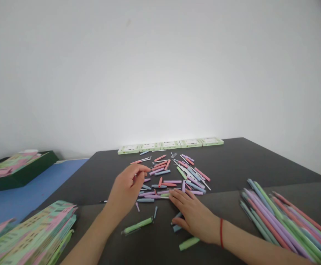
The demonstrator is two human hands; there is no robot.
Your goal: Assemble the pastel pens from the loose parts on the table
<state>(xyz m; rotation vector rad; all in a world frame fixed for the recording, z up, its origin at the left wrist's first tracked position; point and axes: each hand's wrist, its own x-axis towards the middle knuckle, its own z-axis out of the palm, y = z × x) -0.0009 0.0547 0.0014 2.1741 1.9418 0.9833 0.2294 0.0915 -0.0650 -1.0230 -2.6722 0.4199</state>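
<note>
My left hand (127,186) hovers over the left side of a scattered pile of pastel pen parts, its fingers curled together; anything held in them is too small or hidden to make out. My right hand (192,213) lies palm down with fingers stretched at the pile's near edge, partly covering a blue pen part (177,227). Purple, blue, red and green barrels and caps, such as a purple barrel (172,182), lie between and beyond the hands, with thin white refills (203,179) on the right. Nearer me are a green pen (138,225) and a green cap (189,243).
Flat green-and-white boxes (170,145) line the black table's (248,158) back edge. Long coloured pen barrels (287,224) are heaped at right. Printed pastel packets (36,235) are stacked at left. A dark green box (19,176) of packets sits on a blue surface (58,176).
</note>
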